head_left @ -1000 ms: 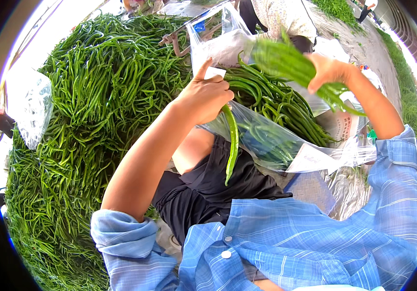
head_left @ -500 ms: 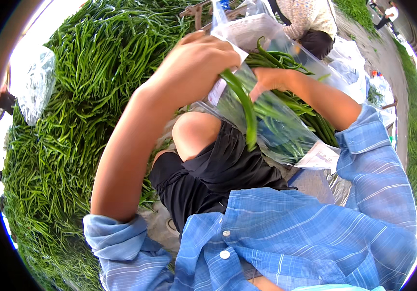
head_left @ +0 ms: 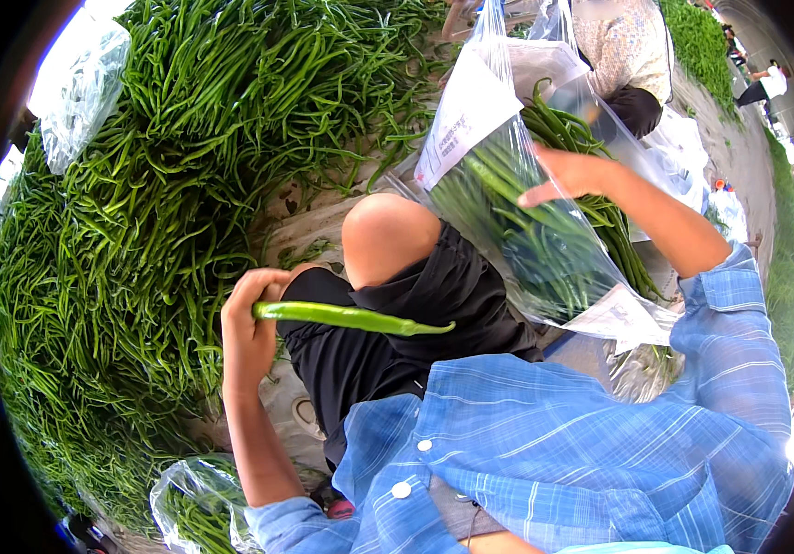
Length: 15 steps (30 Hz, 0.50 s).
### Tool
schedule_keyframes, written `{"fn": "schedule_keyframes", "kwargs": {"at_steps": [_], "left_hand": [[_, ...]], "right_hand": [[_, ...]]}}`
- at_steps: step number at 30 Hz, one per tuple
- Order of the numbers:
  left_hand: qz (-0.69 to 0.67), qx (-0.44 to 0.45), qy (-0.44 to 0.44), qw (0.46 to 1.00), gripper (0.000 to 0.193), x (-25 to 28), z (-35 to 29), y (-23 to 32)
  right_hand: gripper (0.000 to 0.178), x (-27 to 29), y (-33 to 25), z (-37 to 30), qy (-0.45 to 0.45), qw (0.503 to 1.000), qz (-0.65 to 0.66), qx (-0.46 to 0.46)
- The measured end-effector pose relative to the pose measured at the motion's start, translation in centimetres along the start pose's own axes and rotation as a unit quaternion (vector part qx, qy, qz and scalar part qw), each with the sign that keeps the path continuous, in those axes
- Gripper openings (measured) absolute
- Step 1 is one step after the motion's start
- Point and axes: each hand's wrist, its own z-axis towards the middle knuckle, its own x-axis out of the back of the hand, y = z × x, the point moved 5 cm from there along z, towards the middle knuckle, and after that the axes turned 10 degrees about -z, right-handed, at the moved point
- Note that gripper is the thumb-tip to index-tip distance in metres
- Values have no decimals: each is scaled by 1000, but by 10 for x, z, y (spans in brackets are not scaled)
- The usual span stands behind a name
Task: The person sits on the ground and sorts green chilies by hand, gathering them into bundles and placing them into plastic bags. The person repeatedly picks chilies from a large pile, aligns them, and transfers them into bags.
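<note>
My left hand (head_left: 254, 314) is closed around one end of a long green chili pepper (head_left: 351, 318). The pepper points right, its thin curved tip above my black shorts. My right hand (head_left: 568, 175) grips the side of a clear plastic bag (head_left: 494, 235) full of green chili peppers (head_left: 545, 258). Its thumb lies stretched across the bag, and its fingertips are partly hidden. Printed white labels show on the bag's upper and lower parts.
A large heap of green chili peppers (head_left: 138, 240) spreads over the ground at left. Clear plastic bags lie at the upper left (head_left: 83, 88) and bottom left (head_left: 198, 508). Another person (head_left: 623, 55) sits beyond the filled bag. More green heaps (head_left: 789, 268) line the path at right.
My left hand has moved from the bag's upper edge down and left with the chili pepper. My right hand stays at the bag, and the view has shifted slightly.
</note>
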Motion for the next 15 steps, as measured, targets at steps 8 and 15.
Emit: {"fn": "schedule_keyframes", "kwargs": {"at_steps": [8, 15], "left_hand": [[-65, 57, 23, 996, 11, -12, -28, -18], [-101, 60, 32, 993, 11, -25, -40, -29]], "right_hand": [[86, -19, -24, 9, 12, 999, -16, -27], [117, -40, -4, 6, -16, 993, -87, -77]]}}
